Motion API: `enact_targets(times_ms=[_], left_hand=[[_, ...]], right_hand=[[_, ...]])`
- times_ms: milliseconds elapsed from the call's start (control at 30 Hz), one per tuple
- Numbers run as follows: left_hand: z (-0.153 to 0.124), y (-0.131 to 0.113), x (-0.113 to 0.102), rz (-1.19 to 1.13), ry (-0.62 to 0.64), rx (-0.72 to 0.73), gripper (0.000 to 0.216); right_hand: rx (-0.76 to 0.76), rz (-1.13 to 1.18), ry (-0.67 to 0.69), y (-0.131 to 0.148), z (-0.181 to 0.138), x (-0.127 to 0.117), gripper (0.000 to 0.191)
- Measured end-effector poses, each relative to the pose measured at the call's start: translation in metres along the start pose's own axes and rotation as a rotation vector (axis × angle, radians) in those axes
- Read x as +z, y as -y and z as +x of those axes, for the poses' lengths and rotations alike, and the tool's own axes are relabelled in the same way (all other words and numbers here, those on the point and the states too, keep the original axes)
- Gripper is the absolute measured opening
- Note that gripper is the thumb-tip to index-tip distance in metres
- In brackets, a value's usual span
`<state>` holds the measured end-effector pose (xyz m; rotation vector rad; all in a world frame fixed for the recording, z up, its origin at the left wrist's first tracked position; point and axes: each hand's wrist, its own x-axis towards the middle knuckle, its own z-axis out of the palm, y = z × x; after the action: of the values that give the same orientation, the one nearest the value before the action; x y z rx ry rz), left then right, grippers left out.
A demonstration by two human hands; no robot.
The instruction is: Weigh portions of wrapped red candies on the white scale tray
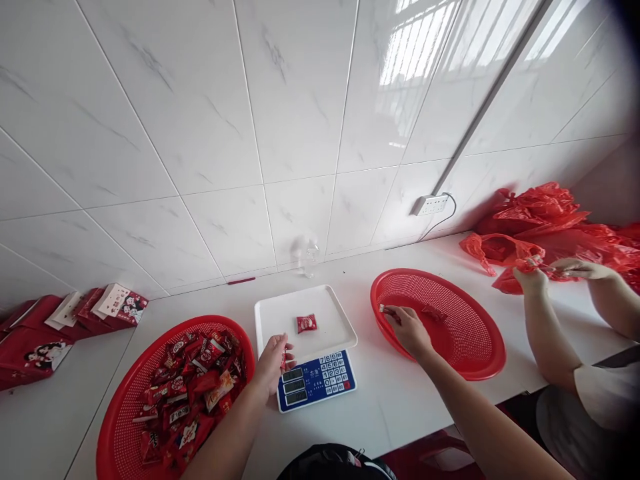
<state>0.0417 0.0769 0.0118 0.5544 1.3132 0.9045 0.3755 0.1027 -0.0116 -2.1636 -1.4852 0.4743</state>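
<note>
Black fabric point(325, 463) bulges nearest, at six o'clock. The left hand point(271, 363) pinches a red candy packet point(285, 359), while a wrapped candy point(307, 324) lies at its fingertips' two o'clock on the white tray point(270, 313); over the red basket point(493, 357), the right hand point(407, 330) pinches a small pale-ended piece point(382, 309).

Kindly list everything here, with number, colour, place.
Wall: one, white, behind
Table: one, white, front
Scale: one, blue-white, centre
Tray: one, white, on scale
Packet: one, red, on tray
Baskets: two, red, flanking scale
Sweets: many, mostly red, left basket
Second packet: one, red, right basket
Boxes: several, red-white, left
Vessel: one, clear, by wall
Stick: one, red, by wall
Power strip: one, white, wall
Bags: several, red, right
Unclear item: one, black, bottom
Co-worker's hands: two, at bags
Left hand: one, by scale, holding red packet
Right hand: one, at right basket, holding something pale
</note>
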Motion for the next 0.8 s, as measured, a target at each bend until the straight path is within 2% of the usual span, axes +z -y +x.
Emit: enact_targets(times_ms=[67, 133, 200, 233, 267, 300, 400, 433, 467, 533, 633, 667, 733, 800], left_hand=[[-0.001, 0.008, -0.008, -0.057, -0.024, -0.046, 0.022], [-0.009, 0.015, -0.017, -0.097, -0.038, -0.071, 0.036], [-0.020, 0.019, -0.022, -0.126, -0.031, -0.064, 0.049], [-0.026, 0.021, -0.023, -0.132, -0.012, -0.052, 0.055], [-0.032, 0.023, -0.023, -0.130, 0.017, -0.045, 0.062], [-0.037, 0.025, -0.022, -0.120, 0.055, -0.045, 0.069], [-0.051, 0.034, -0.017, -0.050, 0.177, -0.069, 0.086], [-0.055, 0.038, -0.017, -0.018, 0.204, -0.070, 0.090], [-0.058, 0.042, -0.017, 0.020, 0.223, -0.058, 0.092], [-0.062, 0.049, -0.024, 0.127, 0.244, -0.018, 0.092], [-0.063, 0.052, -0.048, 0.324, 0.198, 0.074, 0.077], [-0.061, 0.050, -0.060, 0.381, 0.132, 0.113, 0.064], [-0.054, 0.046, -0.088, 0.495, -0.084, 0.206, 0.036], [-0.044, 0.043, -0.119, 0.640, -0.321, 0.301, 0.020]], right_hand=[[0.099, -0.114, 0.005, -0.010, -0.002, -0.005, 0.045], [0.110, -0.208, -0.027, -0.009, -0.007, -0.002, 0.049], [0.009, -0.203, -0.058, 0.006, -0.016, 0.008, 0.047], [-0.060, -0.144, -0.030, 0.018, -0.023, 0.015, 0.045], [-0.136, -0.055, 0.040, 0.033, -0.033, 0.022, 0.043], [-0.200, 0.063, 0.177, 0.050, -0.045, 0.031, 0.041], [-0.344, 0.356, 0.708, 0.100, -0.090, 0.056, 0.035], [-0.421, 0.405, 0.825, 0.114, -0.105, 0.063, 0.031], [-0.435, 0.426, 0.891, 0.125, -0.118, 0.070, 0.026], [-0.373, 0.465, 0.989, 0.138, -0.136, 0.081, 0.019], [-0.154, 0.568, 0.985, 0.140, -0.138, 0.090, 0.020], [-0.080, 0.629, 0.932, 0.139, -0.133, 0.090, 0.022], [0.074, 0.811, 0.799, 0.136, -0.119, 0.087, 0.032], [0.236, 1.028, 0.724, 0.135, -0.107, 0.080, 0.055]])
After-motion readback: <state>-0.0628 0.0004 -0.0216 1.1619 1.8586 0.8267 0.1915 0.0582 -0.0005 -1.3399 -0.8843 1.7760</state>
